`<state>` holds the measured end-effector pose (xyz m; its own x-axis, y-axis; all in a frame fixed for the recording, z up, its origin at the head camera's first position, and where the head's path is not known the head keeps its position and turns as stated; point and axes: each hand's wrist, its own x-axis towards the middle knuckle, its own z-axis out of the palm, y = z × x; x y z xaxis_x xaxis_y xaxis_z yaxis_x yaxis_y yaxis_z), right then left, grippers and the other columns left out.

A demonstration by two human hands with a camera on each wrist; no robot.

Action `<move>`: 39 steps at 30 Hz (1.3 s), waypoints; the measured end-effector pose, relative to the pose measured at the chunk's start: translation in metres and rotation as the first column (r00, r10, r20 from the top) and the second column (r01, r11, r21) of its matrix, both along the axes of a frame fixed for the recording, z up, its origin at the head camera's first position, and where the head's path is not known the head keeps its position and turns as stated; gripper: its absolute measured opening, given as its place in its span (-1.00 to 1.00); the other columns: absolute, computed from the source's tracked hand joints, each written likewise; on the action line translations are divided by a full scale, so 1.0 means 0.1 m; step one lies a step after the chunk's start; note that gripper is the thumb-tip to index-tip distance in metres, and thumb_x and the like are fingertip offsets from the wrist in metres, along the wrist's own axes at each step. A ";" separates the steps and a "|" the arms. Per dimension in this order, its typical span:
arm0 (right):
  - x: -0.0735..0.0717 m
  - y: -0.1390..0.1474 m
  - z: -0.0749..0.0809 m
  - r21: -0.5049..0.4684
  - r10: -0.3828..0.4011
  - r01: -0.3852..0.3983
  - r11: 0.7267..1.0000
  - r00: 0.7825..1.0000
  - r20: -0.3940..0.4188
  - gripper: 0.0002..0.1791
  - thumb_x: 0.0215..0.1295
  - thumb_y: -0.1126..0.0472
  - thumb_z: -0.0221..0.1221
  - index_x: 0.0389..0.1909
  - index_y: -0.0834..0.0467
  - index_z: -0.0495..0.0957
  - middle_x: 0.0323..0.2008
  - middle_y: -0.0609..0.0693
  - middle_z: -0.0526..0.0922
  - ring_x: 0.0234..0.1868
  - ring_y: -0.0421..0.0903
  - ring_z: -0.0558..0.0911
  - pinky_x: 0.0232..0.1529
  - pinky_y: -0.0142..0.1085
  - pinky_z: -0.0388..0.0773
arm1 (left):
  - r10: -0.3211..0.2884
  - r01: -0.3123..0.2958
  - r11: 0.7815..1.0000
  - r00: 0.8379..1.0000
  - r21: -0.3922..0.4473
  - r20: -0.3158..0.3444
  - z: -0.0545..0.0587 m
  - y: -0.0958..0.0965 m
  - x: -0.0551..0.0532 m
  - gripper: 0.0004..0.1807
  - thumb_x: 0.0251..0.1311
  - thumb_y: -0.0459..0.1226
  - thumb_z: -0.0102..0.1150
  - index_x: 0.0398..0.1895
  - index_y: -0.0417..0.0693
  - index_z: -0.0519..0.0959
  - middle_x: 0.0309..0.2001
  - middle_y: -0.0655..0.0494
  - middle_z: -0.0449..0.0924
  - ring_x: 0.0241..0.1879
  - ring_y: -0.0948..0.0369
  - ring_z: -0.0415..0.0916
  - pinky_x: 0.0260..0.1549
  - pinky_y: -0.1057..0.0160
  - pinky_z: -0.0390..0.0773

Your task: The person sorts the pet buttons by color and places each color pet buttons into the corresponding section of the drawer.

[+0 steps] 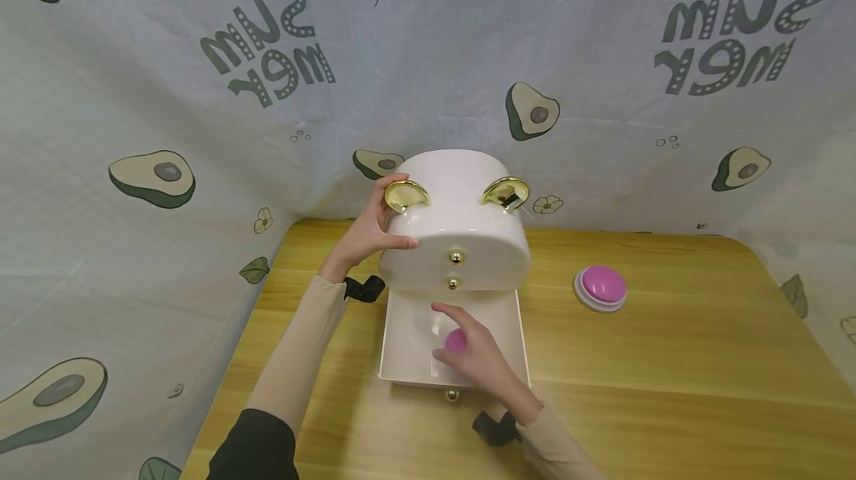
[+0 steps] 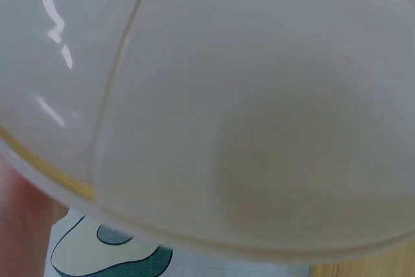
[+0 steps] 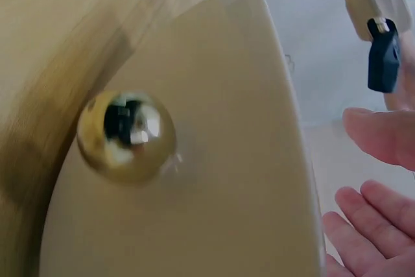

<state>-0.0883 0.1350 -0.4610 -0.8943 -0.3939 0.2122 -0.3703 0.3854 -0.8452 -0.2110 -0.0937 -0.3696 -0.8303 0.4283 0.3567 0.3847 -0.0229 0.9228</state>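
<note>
A glossy white drawer box [image 1: 457,261] with gold ear-shaped trims stands on the table; its bottom drawer [image 1: 411,346] is pulled out. My left hand [image 1: 368,231] holds the box's upper left side, thumb at the front and fingers by the left gold ear [image 1: 404,196]. Over the open drawer is my right hand [image 1: 480,357], thumb and fingers spread apart; the right wrist view also shows these fingers [image 3: 376,225] apart. A pink round thing [image 1: 455,341] shows between thumb and forefinger, partly hidden by the hand. The drawer's gold knob [image 3: 126,137] fills the right wrist view's left part.
To the right of the box, a pink dome-topped push button [image 1: 603,285] with a white base sits on the wooden table [image 1: 669,361]. Behind the table hangs a pale cloth [image 1: 428,93] printed with avocados and lettering. Two gold knobs [image 1: 456,257] dot the closed front.
</note>
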 end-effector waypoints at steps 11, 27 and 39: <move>0.01 0.41 0.08 -0.104 -0.016 0.017 0.994 1.000 0.003 -0.32 0.08 0.42 0.34 0.28 0.15 0.39 0.23 0.05 0.45 0.31 0.06 0.32 0.28 0.00 0.19 | 0.010 -0.010 1.000 1.000 0.016 -0.002 0.00 0.00 0.00 0.10 -0.20 -0.68 0.34 0.40 -0.05 -0.05 0.35 -0.04 0.02 0.36 0.11 0.04 0.32 0.10 0.00; -0.06 1.04 0.21 -0.302 -0.084 0.087 0.949 0.996 0.025 -0.34 0.13 0.53 0.24 0.29 0.33 0.29 0.25 0.18 0.40 0.29 -0.31 0.31 0.24 -0.52 0.14 | 0.004 -0.003 0.999 1.000 0.047 -0.019 -0.01 0.00 0.00 0.11 -0.25 -0.68 0.36 0.38 -0.08 -0.04 0.33 -0.01 0.06 0.34 0.13 0.08 0.31 0.16 0.02; -0.17 1.50 0.21 -0.236 -0.273 0.263 0.936 0.962 -0.009 -0.30 0.17 0.52 0.22 0.35 0.31 0.23 0.31 -0.01 0.36 0.32 -0.33 0.23 0.24 -0.55 0.09 | -0.001 0.001 1.000 1.000 0.028 -0.018 -0.01 0.01 0.00 0.11 -0.24 -0.68 0.35 0.39 -0.08 -0.05 0.34 -0.03 0.02 0.35 0.11 0.06 0.32 0.10 0.02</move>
<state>-0.1051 0.2849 -0.4404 -0.9485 -0.0771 0.3072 -0.3164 0.2721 -0.9088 -0.2112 -0.0924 -0.3705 -0.8233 0.4185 0.3835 0.4012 -0.0490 0.9147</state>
